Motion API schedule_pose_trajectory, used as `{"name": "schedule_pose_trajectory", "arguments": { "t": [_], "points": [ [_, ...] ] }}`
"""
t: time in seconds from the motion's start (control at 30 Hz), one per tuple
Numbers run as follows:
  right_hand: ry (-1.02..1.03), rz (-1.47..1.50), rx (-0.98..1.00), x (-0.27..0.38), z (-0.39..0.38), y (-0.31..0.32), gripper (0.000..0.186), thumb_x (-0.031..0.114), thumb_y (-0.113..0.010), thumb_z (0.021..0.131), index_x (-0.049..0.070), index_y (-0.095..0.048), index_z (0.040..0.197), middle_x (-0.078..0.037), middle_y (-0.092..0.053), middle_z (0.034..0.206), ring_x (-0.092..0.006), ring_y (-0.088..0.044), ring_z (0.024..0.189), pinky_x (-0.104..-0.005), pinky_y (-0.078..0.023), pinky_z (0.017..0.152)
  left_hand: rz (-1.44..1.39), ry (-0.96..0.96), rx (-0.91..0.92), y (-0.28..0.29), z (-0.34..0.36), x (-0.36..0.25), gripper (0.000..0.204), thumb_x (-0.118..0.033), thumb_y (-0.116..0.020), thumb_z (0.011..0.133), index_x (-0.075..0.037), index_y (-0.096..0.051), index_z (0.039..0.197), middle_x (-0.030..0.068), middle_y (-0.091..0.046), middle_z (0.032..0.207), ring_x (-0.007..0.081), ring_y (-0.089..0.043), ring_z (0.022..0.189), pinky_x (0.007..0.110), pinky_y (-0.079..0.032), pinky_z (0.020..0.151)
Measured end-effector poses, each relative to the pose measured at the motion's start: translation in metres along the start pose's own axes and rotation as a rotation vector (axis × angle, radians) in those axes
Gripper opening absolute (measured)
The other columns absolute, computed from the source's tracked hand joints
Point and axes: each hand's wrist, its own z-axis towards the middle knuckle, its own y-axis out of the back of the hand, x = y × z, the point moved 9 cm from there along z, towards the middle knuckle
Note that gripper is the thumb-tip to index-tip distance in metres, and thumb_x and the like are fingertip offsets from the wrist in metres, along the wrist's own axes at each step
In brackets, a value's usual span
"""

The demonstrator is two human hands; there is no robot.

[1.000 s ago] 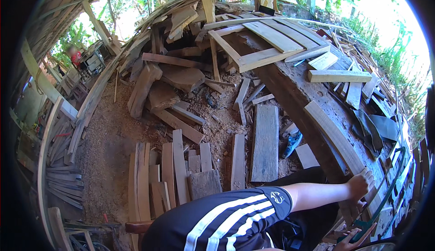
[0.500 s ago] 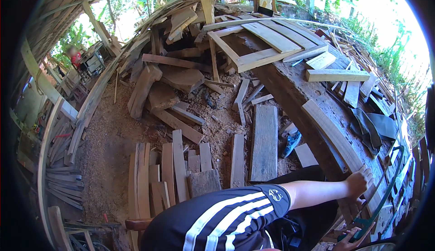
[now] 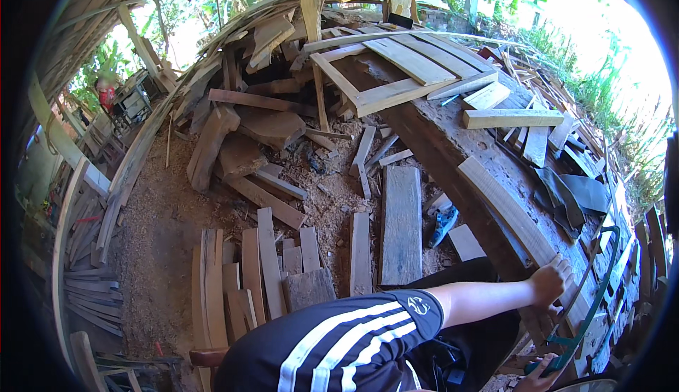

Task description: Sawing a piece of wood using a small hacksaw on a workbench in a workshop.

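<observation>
My left hand [image 3: 550, 283] is closed over a long pale wooden board [image 3: 503, 204] that lies on a thick dark timber beam [image 3: 453, 155]. Low at the right edge, my right hand [image 3: 535, 376] grips the handle of a green-framed bow saw [image 3: 603, 279], fingers partly cut off by the picture's lower edge. The saw stands beside the board, just past my left hand, its thin blade running close to the board's edge. Whether the blade touches the wood I cannot tell.
A wooden frame with slats [image 3: 414, 95] and a short pale block [image 3: 513, 119] rest on the beam's far part. Dark sheet pieces [image 3: 559, 201] lie to the right. Offcuts and heavy timber [image 3: 265, 127] cover the sawdust floor. A person [image 3: 106, 96] is far left.
The whole scene has slid slightly left in the picture as my head turned. My left hand still holds the board and my right hand the saw, with little visible movement.
</observation>
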Motion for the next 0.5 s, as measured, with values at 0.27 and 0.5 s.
{"name": "schedule_pose_trajectory", "arguments": {
  "t": [0.27, 0.5],
  "points": [
    [-0.126, 0.239, 0.068, 0.038, -0.002, 0.014, 0.061, 0.051, -0.073, 0.095, -0.002, -0.068, 0.124, -0.027, -0.073, 0.109, -0.0374, -0.072, 0.097, -0.0545, -0.054, 0.088, -0.026, -0.011, -0.036, -0.004, 0.006, -0.008, 0.094, -0.066, -0.078, 0.07, 0.007, -0.064, 0.125, 0.0195, -0.064, 0.122, 0.0364, -0.055, 0.122, 0.056, -0.037, 0.116],
    [-0.065, 0.241, 0.086, 0.045, 0.004, 0.006, 0.058, 0.048, -0.072, 0.097, -0.002, -0.068, 0.125, -0.026, -0.073, 0.109, -0.0342, -0.07, 0.093, -0.0508, -0.054, 0.085, 0.006, -0.032, -0.081, -0.002, 0.002, -0.005, 0.096, -0.067, -0.075, 0.071, 0.009, -0.063, 0.129, 0.0213, -0.063, 0.127, 0.0356, -0.053, 0.128, 0.054, -0.034, 0.119]
  ]
}}
